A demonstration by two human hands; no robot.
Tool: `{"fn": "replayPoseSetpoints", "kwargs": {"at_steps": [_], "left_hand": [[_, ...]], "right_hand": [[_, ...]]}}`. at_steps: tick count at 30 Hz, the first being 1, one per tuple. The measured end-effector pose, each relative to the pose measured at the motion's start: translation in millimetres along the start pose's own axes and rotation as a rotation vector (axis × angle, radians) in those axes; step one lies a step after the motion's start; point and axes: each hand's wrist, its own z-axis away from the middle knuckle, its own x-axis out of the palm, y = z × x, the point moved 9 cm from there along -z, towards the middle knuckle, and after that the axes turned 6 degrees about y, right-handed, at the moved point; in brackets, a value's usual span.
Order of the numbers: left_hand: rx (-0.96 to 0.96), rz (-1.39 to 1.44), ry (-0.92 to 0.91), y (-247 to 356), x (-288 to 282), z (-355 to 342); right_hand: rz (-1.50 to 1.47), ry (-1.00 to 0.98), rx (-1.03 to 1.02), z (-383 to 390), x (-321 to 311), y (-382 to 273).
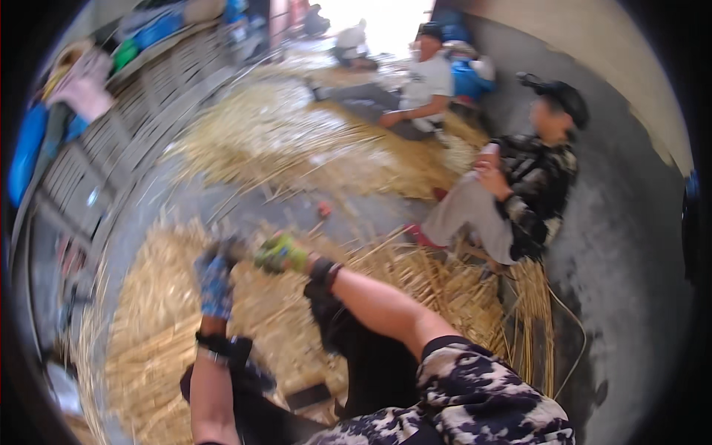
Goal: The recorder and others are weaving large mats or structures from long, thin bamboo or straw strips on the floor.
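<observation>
My left hand (214, 285), in a blue patterned glove with dark fingertips, is held over the straw. Motion smears its fingers, so I cannot make out whether it grips anything. Close to its right, my right hand (282, 254) wears a yellow-green glove and looks closed. What it holds, if anything, is too blurred to name. Below both hands lies a broad layer of pale yellow straw (159, 319), spread in front of me and around my dark-trousered legs. A dark flat rectangular thing (308, 397) rests near my legs.
Beyond, a larger straw heap (259, 137) covers the floor. A seated person (541, 170) in a patterned top is at right; another person (430, 81) in white sits farther back. A slatted metal frame (111, 148) bearing cloths runs along the left; a grey wall (623, 245) bounds the right.
</observation>
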Motion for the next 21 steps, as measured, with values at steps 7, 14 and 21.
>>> {"fn": "replayPoseSetpoints", "kwargs": {"at_steps": [7, 14, 21], "left_hand": [[-0.007, 0.266, 0.133, -5.9, -25.7, 7.8], [0.052, 0.127, 0.161, 20.1, -39.6, -0.1], [0.149, 0.026, 0.137, 39.0, -72.0, -3.6]], "right_hand": [[0.662, 0.062, 0.051, 30.5, -28.8, -0.3], [1.046, 0.163, 0.135, 30.9, -68.2, 27.9], [0.923, 0.152, 0.286, 38.2, -90.3, 32.1]]}}
